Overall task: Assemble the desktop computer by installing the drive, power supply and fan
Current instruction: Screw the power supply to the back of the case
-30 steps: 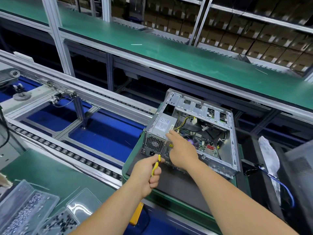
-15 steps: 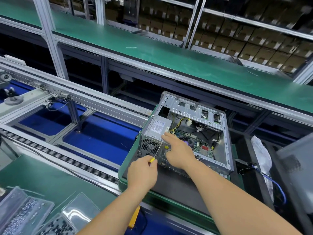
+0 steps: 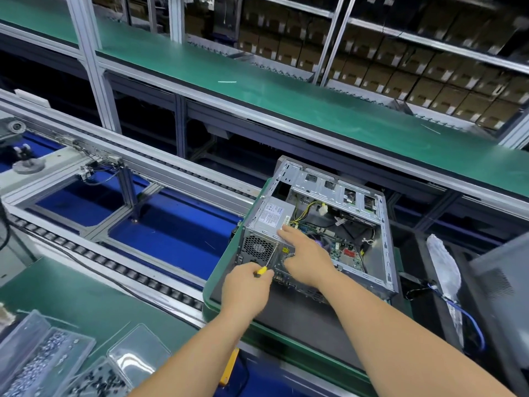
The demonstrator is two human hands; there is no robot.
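An open grey desktop case (image 3: 383, 242) lies on its side on a dark pallet (image 3: 289, 313). The silver power supply (image 3: 272, 216) sits in the case's near-left corner, its fan grille facing me. My left hand (image 3: 246, 290) grips a yellow-handled screwdriver (image 3: 267, 263) whose shaft points up at the rear panel beside the grille. My right hand (image 3: 306, 256) rests on the rear edge of the case, with its index finger stretched out onto the top of the power supply. Inside, the motherboard (image 3: 343, 250) and yellow cables (image 3: 306, 210) are visible.
Clear plastic trays of screws (image 3: 37, 365) lie on the green bench at lower left. A roller conveyor (image 3: 120, 265) with blue panels runs to the left. A green shelf (image 3: 286, 101) spans behind. A bagged blue cable (image 3: 446, 282) and another grey case (image 3: 503, 285) are at the right.
My left hand has moved up to the case and brought the screwdriver tip against the rear panel by the grille. My right hand stays on the power supply.
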